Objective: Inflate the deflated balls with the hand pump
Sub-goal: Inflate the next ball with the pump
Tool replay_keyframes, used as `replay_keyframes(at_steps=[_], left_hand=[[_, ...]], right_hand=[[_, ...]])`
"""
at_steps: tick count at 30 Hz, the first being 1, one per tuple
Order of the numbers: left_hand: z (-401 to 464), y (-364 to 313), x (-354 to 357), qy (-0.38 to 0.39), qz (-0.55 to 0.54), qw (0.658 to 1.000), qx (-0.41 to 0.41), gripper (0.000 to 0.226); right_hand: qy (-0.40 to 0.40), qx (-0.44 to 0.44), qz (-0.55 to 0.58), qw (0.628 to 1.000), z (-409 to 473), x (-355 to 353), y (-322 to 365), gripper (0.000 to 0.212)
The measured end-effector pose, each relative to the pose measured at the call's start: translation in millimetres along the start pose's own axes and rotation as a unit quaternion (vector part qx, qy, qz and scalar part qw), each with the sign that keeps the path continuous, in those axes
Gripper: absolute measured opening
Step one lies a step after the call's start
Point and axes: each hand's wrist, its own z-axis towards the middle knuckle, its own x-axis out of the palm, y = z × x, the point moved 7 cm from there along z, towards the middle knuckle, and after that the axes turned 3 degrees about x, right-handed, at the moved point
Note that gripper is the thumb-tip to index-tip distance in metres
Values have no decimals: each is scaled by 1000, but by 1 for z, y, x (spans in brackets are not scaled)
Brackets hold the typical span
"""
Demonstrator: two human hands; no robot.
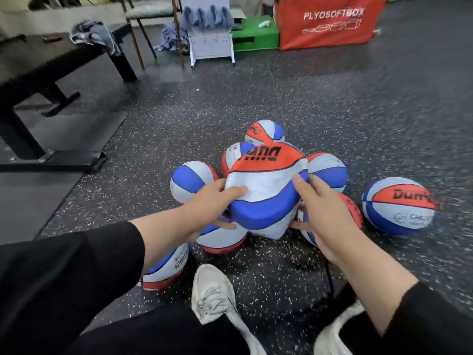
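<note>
A crumpled, deflated red, white and blue ball (266, 190) is held above a cluster of similar balls on the floor. My left hand (212, 203) grips its left side, thumb on top and fingers underneath. My right hand (322, 208) grips its right side the same way. Several more balls lie around it, among them a blue and white ball (190, 180) at the left, a ball (399, 204) apart at the right and a ball (166, 267) under my left forearm. No pump is visible.
The speckled rubber floor (281, 98) stretches ahead. A black bench (51, 73) stands at the left, with a white rack (211, 44), a green box (256, 34) and an orange plyo box (327, 24) at the back. My white shoes (215, 295) are near the bottom.
</note>
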Motion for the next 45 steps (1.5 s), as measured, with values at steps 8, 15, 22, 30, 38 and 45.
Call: replay_keyframes(at_steps=[8, 15, 22, 30, 38, 45], left_hand=[[2, 0, 34, 2, -14, 1000, 24, 79], [13, 1, 12, -49, 112, 987, 108, 62], [-8, 1, 13, -99, 70, 978, 170, 57], [-17, -8, 27, -108, 209, 938, 254, 81], [-11, -2, 27, -112, 253, 912, 302, 79], [-31, -23, 48, -93, 310, 792, 517, 82]], right_hand=[[-66, -110, -198, 972, -10, -29, 12, 30], [79, -175, -252, 949, -24, -1, -1, 16], [101, -87, -172, 976, -15, -9, -7, 73], [162, -41, -7, 986, -15, 1, -12, 68], [162, -45, 40, 985, -23, 3, 0, 33], [65, -38, 90, 993, -13, -3, -4, 26]])
